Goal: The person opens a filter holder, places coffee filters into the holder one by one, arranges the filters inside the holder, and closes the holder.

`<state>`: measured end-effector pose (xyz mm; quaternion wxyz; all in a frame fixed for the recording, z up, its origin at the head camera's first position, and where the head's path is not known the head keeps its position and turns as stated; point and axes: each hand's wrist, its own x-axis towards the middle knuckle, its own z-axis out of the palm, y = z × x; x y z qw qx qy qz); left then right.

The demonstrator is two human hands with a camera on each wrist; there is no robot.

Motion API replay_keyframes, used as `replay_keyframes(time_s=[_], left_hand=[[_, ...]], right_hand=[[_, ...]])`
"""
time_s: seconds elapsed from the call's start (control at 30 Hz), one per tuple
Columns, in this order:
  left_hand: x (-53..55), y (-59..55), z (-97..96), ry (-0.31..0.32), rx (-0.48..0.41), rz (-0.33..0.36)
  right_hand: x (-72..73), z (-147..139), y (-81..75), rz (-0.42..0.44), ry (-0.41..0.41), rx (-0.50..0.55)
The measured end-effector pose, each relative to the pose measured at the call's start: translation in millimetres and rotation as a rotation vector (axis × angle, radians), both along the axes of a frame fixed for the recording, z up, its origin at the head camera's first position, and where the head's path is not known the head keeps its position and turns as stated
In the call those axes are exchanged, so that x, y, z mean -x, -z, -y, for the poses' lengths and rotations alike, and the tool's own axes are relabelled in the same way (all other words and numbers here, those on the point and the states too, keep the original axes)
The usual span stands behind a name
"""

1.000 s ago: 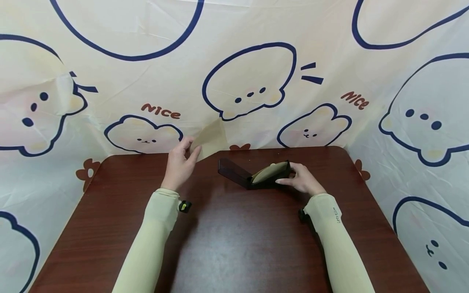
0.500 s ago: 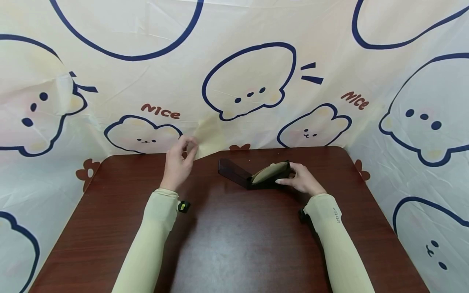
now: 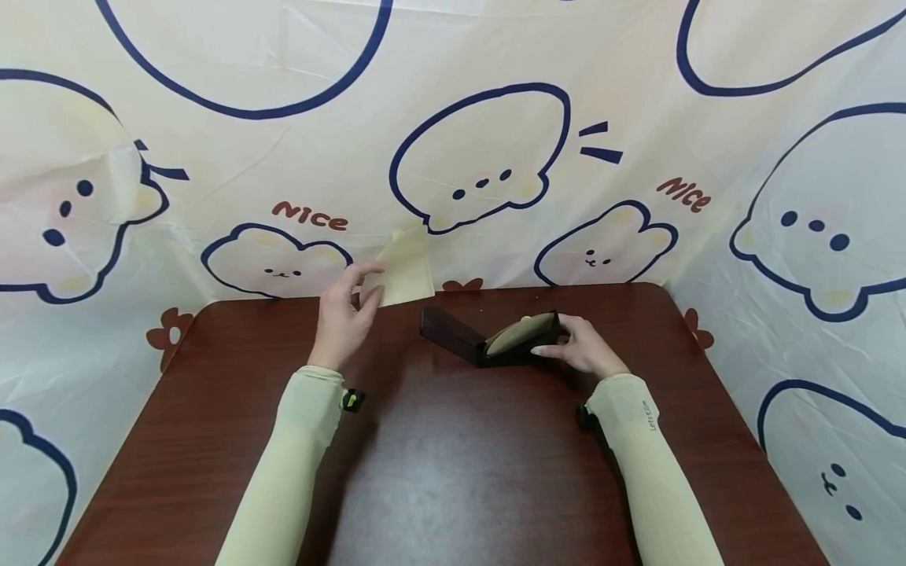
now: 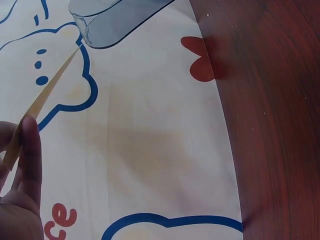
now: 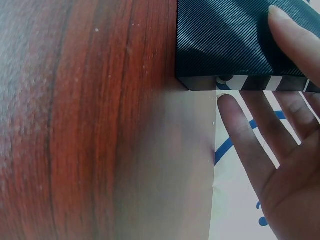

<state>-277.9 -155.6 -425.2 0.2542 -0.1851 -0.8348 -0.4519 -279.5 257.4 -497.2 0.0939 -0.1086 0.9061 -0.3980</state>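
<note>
A thin, pale-yellow sheet (image 3: 409, 271) is hanging aslant in the air, the left hand (image 3: 343, 318) pinching its left side between thumb and fingers. A ridged black box (image 3: 536, 339) is sitting on the table (image 3: 460, 440), its see-through lid (image 3: 451, 334) lying open leftward; yellowish paper (image 3: 515, 335) is leaning, bowed, inside. The right hand (image 3: 583, 346) is gripping its right end.

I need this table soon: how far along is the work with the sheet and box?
Done, it seems: the box is open, its see-through lid swung aside. In hand: the left hand pinches a pale yellow sheet apart from the box, which the right hand holds. Probably left: setting the sheet somewhere and closing the lid. Whether the sheet is coming out or going in, I can't tell.
</note>
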Motion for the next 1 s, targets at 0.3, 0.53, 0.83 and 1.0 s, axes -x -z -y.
replay_keyframes(time_s=[0.3,0.53,0.83,1.0], left_hand=[[-1.7,-2.3,-0.1,-0.029,-0.1,-0.001],[-3.9,-4.1,-0.7,-0.053,-0.185,-0.015],[-4.0,-7.0,0.2,-0.002,-0.241,-0.049],[-3.7,-7.7,2.2,-0.025,-0.22,-0.067]], right_hand=[[0.9,-1.3,0.7,0.001,-0.009,0.007],[0.4,-0.4,1.4,0.013,0.004,0.001],[-0.6,0.2,0.7,0.017,0.006,0.001],[-0.5,0.3,-0.2,0.025,0.007,0.006]])
